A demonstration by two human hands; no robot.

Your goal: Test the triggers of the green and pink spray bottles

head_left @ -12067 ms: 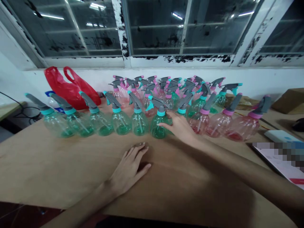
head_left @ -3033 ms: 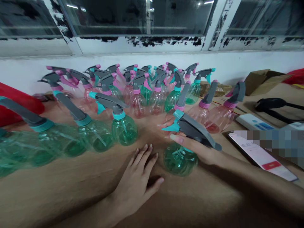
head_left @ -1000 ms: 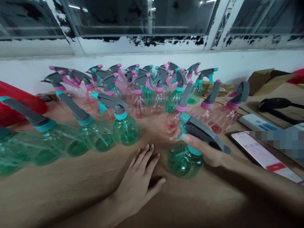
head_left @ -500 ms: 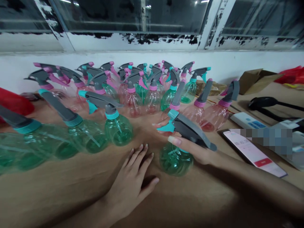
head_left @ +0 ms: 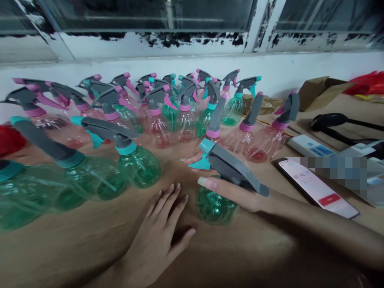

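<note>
Bottles beyond both hands

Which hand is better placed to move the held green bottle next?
Probably the right hand: it already grips the green bottle, just under the spray head. The left hand rests palm down on the table, apart from that bottle and holding nothing.

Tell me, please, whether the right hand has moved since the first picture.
Yes, the right hand has come nearer the person and rightward, judged against the front-row pink spray bottles.
</note>
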